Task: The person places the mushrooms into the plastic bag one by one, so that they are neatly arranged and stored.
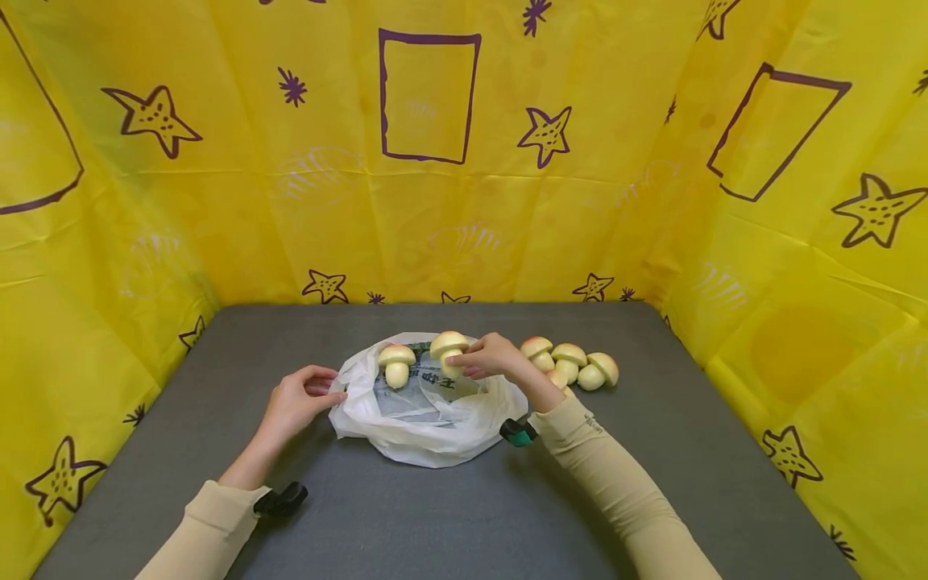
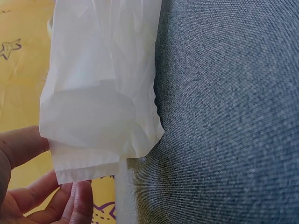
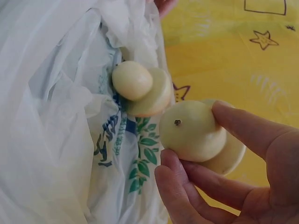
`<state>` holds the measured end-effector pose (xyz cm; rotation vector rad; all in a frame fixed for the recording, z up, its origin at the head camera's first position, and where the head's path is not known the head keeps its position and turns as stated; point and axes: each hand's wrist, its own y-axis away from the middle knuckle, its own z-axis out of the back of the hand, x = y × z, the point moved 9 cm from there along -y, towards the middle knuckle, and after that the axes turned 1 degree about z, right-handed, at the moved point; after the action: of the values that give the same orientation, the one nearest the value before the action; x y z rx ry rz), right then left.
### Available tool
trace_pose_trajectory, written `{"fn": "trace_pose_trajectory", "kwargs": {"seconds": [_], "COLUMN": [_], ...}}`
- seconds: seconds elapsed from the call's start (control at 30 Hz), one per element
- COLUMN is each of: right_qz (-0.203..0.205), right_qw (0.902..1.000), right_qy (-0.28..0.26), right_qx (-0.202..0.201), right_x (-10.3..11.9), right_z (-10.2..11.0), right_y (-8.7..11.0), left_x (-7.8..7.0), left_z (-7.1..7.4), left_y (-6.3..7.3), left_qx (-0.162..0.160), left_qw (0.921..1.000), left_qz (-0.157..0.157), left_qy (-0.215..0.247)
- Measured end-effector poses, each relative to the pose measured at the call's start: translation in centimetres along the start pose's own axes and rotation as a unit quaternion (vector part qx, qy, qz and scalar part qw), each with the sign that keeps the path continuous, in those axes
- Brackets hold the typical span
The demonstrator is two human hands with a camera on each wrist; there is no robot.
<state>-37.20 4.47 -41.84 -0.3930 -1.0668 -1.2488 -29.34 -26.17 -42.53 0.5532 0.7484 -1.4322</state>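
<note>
One mushroom (image 1: 451,345) hangs over the far part of the mouth of a white plastic bag (image 1: 428,443), pinched at its stem by the right hand (image 1: 493,356), which comes in from the bag's right. The relation that matters most, in our judgement, is this: the mushroom's long axis stands roughly upright, cap above stem, and the stem points down toward the bag's mouth, with the right hand nearer to it than the left. We cannot tell how high it is above the bag's inner surface. At the bag's left rim we see the left hand (image 1: 300,399), thumb and fingers loosely parted and touching the film, with a clear gap between them. A second mushroom (image 1: 397,369) lies at the far left of the bag's mouth, stem toward us, to the left of the held one and apart from it. Just beyond the bag's right side, we count three loose mushrooms (image 1: 569,361) close together on the grey desk (image 1: 435,524), and a fourth mushroom (image 1: 558,378) on the bag's side of them, partly hidden by the right forearm (image 1: 536,383).
</note>
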Motion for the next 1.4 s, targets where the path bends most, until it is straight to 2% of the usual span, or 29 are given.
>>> {"fn": "trace_pose_trajectory", "kwargs": {"seconds": [0.37, 0.77, 1.4], "right_qz": [-0.008, -0.033, -0.073], "right_qw": [0.9998, 0.9994, 0.9971], "right_qy": [-0.015, -0.011, -0.008], "right_qx": [0.009, -0.004, -0.017], "right_x": [0.2, 0.1, -1.3], "right_z": [-1.0, -1.9, -2.4], "right_y": [-1.4, -3.5, -4.8], "left_x": [0.0, 0.1, -0.2], "left_z": [0.0, 0.1, 0.0], "left_y": [0.0, 0.1, 0.0], "left_qx": [-0.001, 0.0, -0.003], "left_qw": [1.0, 1.0, 1.0], "left_qz": [0.003, 0.004, -0.001], "left_qy": [0.002, 0.002, 0.0]}}
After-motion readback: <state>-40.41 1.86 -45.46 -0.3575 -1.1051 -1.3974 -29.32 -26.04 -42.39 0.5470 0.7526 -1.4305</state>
